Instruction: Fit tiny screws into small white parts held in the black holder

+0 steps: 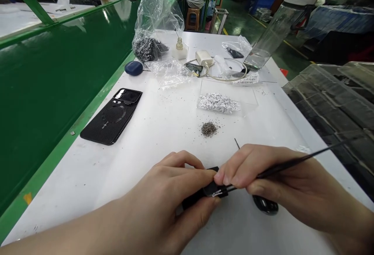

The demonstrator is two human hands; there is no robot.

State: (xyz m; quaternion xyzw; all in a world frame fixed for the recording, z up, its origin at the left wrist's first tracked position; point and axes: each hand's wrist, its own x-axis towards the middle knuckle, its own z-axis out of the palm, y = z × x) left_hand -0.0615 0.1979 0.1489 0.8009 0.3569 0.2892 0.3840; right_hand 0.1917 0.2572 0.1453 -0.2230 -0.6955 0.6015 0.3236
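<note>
1. Work status: in progress, judged from the tool contact. The silver tip of a slim black tool [292, 163] meets a small black part [212, 188] at the near, middle edge of the white surface [163, 130].
2. Left hand [172, 192]: fingers drawn narrow around the black part, steadying it; its far portion is covered by the fingers.
3. Right hand [283, 194]: pinch grip on the tool, fingertips close to the tip and just beside the left thumb. A glossy black object [265, 205] lies below this hand; whether it is touched cannot be told.
4. Completed portion: cannot be confirmed, as the hands hide most of the part. A black phone case [108, 116] lies apart at left; whether it is finished cannot be told.
5. Remaining stock: a loose pile of tiny metallic pieces [208, 129] sits uncontained beyond the hands, suggesting ample supply.
6. Containers:
   - Clear packet [238, 109]: many white pieces [219, 103].
   - Large clear bag [159, 15]: dark contents [149, 48], not identifiable.
   - Small bottle [179, 44]: thin stem projecting from the neck.
   - Drinking bottle [271, 29]: clear liquid near its base.
   - Small clear bag [245, 44]: dark flat item [234, 53].
</note>
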